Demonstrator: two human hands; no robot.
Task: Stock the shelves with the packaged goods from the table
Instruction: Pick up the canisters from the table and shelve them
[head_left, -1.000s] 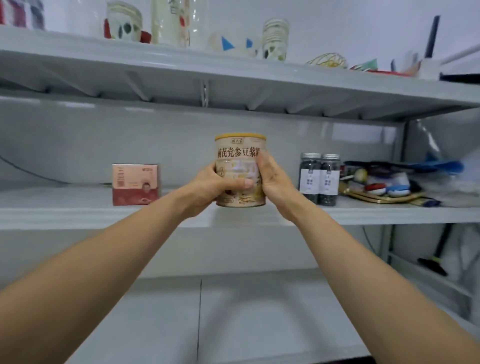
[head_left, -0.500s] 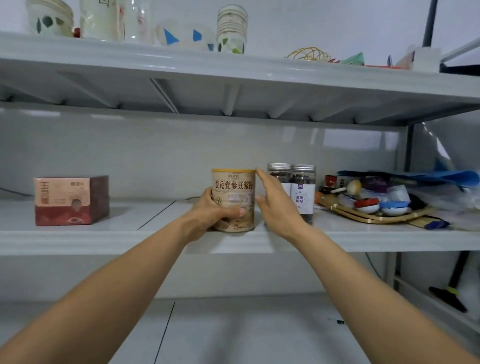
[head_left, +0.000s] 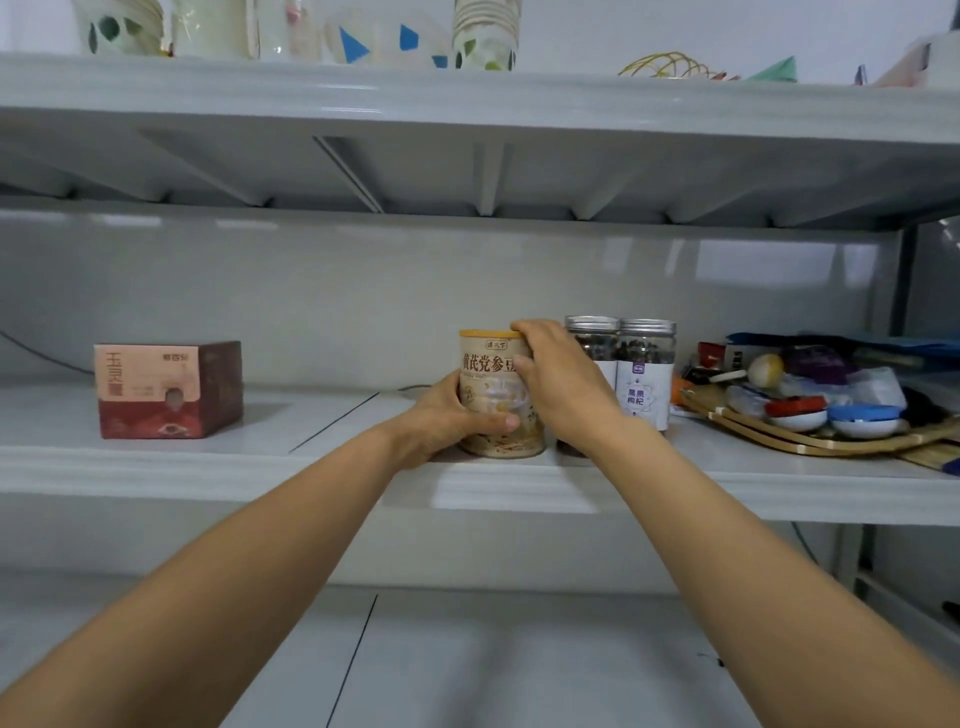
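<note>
Head camera, at the storage rack: my left hand (head_left: 452, 421) wraps the lower body of the beige canister (head_left: 493, 400) while my right hand (head_left: 558, 384) curls over its upper edge and yellow lid, so both hands grip it. A second ago I held the canister in the air in front of the rack; now it stands upright on the middle shelf (head_left: 311, 467), close to the front lip. Half a second ago my right hand lay flat against its side, and it has since climbed to the rim. Two dark jars (head_left: 644, 374) stand just beside the canister at its 3 o'clock, partly hidden by my right wrist; whether they touch it I cannot tell. A red box (head_left: 166, 389) sits well apart at 9 o'clock, and a bamboo tray (head_left: 779, 441) of small items lies farther out at 3 o'clock. By my reading the canister is as good as stocked, needing only a nudge back from the lip before I let go and return to the table for more
</note>
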